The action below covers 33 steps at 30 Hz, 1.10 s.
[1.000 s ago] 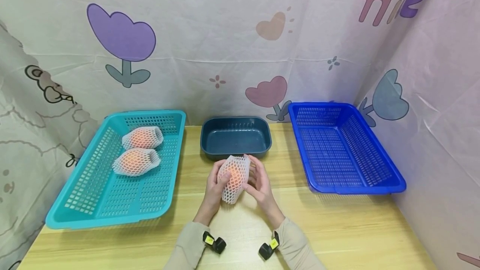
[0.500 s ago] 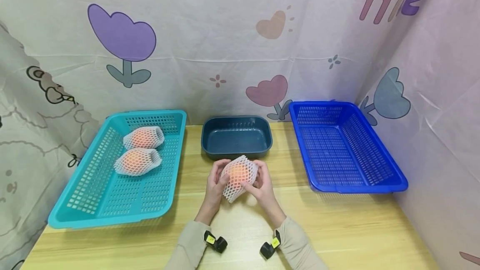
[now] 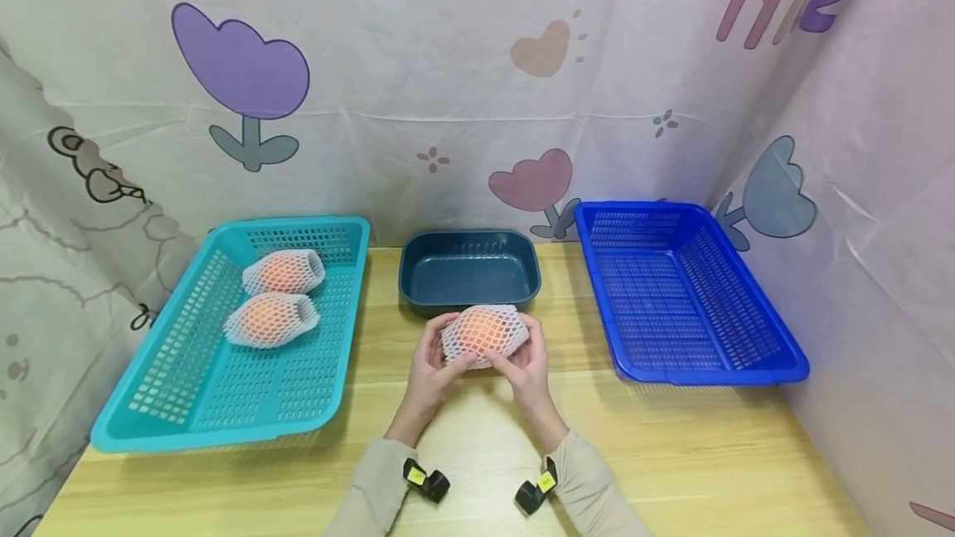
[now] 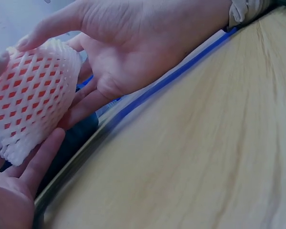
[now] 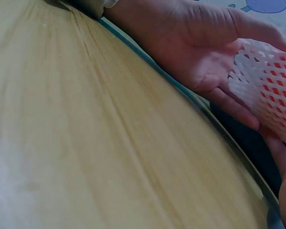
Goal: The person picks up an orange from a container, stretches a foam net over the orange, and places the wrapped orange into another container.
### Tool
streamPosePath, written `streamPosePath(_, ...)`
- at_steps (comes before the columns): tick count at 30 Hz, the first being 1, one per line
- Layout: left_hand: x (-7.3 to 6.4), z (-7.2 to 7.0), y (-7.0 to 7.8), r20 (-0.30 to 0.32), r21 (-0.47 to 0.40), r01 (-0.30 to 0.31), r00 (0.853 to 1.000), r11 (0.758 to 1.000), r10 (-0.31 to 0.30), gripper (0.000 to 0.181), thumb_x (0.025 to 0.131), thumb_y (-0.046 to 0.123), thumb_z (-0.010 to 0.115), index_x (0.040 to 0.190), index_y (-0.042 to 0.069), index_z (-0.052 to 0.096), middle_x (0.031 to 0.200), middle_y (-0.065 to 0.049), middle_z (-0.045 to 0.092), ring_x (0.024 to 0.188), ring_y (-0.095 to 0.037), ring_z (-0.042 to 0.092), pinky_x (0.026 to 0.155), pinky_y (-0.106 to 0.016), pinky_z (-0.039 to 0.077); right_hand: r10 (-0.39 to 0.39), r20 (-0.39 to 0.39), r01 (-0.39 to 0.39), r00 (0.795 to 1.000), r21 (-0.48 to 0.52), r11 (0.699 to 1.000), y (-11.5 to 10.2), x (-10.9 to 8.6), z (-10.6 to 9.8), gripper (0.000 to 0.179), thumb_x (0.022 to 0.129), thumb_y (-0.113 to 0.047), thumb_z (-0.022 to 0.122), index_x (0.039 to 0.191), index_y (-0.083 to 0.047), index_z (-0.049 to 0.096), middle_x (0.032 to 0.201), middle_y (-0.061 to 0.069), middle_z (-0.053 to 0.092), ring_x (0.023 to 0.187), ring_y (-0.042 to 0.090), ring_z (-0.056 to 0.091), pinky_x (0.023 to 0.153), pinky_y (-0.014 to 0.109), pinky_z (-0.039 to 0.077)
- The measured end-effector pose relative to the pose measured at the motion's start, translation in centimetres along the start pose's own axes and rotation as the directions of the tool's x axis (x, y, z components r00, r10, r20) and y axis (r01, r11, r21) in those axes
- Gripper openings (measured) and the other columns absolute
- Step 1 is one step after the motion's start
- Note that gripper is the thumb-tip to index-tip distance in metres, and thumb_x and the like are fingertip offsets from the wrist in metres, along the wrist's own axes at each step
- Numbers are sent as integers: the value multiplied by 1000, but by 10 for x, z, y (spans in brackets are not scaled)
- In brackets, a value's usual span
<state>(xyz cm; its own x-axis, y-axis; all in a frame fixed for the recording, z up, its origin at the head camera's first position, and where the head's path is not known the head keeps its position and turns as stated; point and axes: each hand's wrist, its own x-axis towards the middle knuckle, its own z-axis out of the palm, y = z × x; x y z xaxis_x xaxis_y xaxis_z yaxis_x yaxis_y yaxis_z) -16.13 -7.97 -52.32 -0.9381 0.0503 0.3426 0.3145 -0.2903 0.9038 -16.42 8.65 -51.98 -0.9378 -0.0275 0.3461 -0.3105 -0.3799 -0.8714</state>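
Both hands hold one orange-red round fruit (image 3: pixel 483 328) wrapped in a white foam net sleeve, lying sideways above the table just in front of a dark teal tub (image 3: pixel 470 272). The left hand (image 3: pixel 430 367) grips its left end, and the right hand (image 3: pixel 533 365) its right end. Their thumbs press the near side of the net while the other fingers curl behind and underneath. In the left wrist view the net (image 4: pixel 35 90) covers the fruit, with fingers from both hands around it. The fruit's exact kind is obscured by the net.
At the left, a turquoise basket (image 3: pixel 246 396) holds two more netted fruits (image 3: pixel 272 320), side by side. A blue basket (image 3: pixel 709 375) stands at the right with nothing seen inside. A printed cloth (image 3: pixel 418 48) hangs behind the wooden table (image 3: pixel 671 462).
Both hands have turned the netted fruit from nearly upright through a slant to lying sideways. The right hand has closed in around its right end. The baskets and tub have not moved.
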Motion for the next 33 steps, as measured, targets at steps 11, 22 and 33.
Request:
streamPosePath(11, -1, -2, 3, -79, 44, -4, 997, 999, 8, 46, 87, -7, 69, 131, -5, 54, 130, -12, 59, 116, -16, 57, 96, -23, 48, 52, 50, -50, 997, -25, 998, 1, 0, 0, 69, 78, 7, 75, 138, 6, 41, 130, 15, 52, 116, 22, 57, 97, 31, 50)
streamPosePath(22, 1, -3, 2, -70, 29, -19, 997, 999, 21, 41, 91, -5, 66, 130, -5, 55, 130, -12, 60, 114, -19, 59, 94, -25, 49, 54, 13, -54, 998, 24, 998, 1, 2, 1, 99, 73, 8, 80, 149, -8, 18, 138, 18, 39, 120, 27, 52, 95, 37, 52)
streamPosePath(33, 0, -2, 4, -25, 51, 39, 999, 998, -38, 70, 82, -5, 75, 144, 9, 46, 141, -14, 49, 124, -22, 51, 100, -27, 45, 49, 119, -49, 992, -5, 999, 3, 3, -1, 75, 75, 13, 78, 139, 4, 40, 137, 18, 47, 117, 25, 57, 89, 33, 55)
